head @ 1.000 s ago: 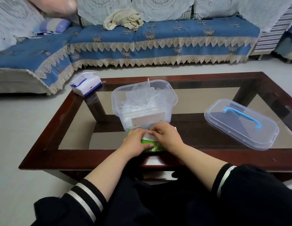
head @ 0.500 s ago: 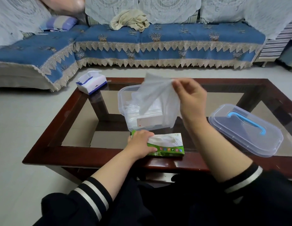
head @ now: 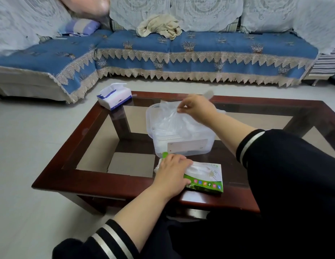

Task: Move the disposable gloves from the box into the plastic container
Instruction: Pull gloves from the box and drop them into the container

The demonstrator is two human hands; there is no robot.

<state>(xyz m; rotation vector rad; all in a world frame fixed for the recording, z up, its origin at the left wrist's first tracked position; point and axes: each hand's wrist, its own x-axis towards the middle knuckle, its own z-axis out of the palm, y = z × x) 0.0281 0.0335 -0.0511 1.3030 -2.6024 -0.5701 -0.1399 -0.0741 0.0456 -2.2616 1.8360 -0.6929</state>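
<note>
In the head view, the right hand (head: 197, 109) pinches a thin, clear, crinkled disposable glove (head: 174, 120) between thumb and fingertips, and the glove hangs down into the open plastic container (head: 181, 144). This container is a rounded rectangular tub of transparent plastic, near the middle of the coffee table (head: 106, 182); more clear film lies inside it. A white rectangular label is on its near wall, but its writing is too small to read. At 6 o'clock from the container, just beside it, lies the glove box (head: 206, 179), a flat green and white cardboard box with a row of small coloured icons along its front edge; its text I cannot read. The left hand (head: 172, 173) rests on the left part of the box with fingers bent over the top, holding it down. The table has a dark red, glossy wooden frame and brown glass panels. At 10 o'clock from the container, on the table corner, stands a white and blue tissue pack (head: 114, 96) with a soft paper sheet coming out. Behind the table is a sofa (head: 200, 53) with a blue patterned cover and beige lace fringe.
</note>
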